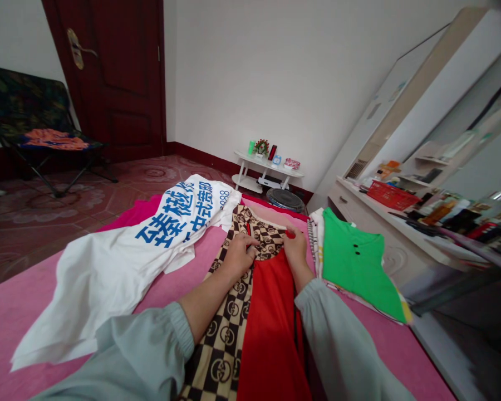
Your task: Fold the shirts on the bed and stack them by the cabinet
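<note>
Forearms reach forward over a red-and-checked garment on a pink sheet; the left hand bends its fingers onto the patterned collar, grip unclear, while the right hand pinches the collar's edge. Rightward, a red basket sits on a dresser, contents indistinct; farther, a white table bears a potted plant.

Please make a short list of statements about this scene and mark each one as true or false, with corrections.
1. The left hand and the right hand are both at the neckline of the red-and-checkered garment. True.
2. The green shirt lies to the person's left. False: the green shirt lies to the right.
3. The white shirt bears blue characters. True.
4. The folding chair's seat is bare. False: orange cloth lies on the folding chair.
5. The red basket stands on the dresser. True.
</note>
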Available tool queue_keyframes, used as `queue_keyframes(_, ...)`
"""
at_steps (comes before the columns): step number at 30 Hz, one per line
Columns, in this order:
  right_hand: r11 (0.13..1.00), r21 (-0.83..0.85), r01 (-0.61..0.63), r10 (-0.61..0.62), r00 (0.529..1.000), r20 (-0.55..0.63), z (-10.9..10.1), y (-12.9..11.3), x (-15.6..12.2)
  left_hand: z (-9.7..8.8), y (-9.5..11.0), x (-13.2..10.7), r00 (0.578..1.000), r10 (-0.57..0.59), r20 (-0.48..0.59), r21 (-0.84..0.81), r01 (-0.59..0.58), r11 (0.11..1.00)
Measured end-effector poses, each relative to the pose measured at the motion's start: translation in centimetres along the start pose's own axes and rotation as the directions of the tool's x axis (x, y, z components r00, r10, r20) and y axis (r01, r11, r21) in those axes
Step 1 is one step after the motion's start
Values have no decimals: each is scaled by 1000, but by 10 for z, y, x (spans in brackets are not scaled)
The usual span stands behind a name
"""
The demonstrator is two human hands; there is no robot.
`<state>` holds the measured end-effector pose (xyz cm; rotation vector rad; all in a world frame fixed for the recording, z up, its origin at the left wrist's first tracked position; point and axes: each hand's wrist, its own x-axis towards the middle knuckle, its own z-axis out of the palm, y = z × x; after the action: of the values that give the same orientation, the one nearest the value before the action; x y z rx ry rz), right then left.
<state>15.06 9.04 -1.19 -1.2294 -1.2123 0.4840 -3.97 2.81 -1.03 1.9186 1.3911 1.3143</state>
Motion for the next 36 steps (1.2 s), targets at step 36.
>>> queue_keyframes(36, 870, -308, 385, 63, 533, 844, -73, -166, -214, -75, 53, -43, 970, 111, 217, 279, -170, 945)
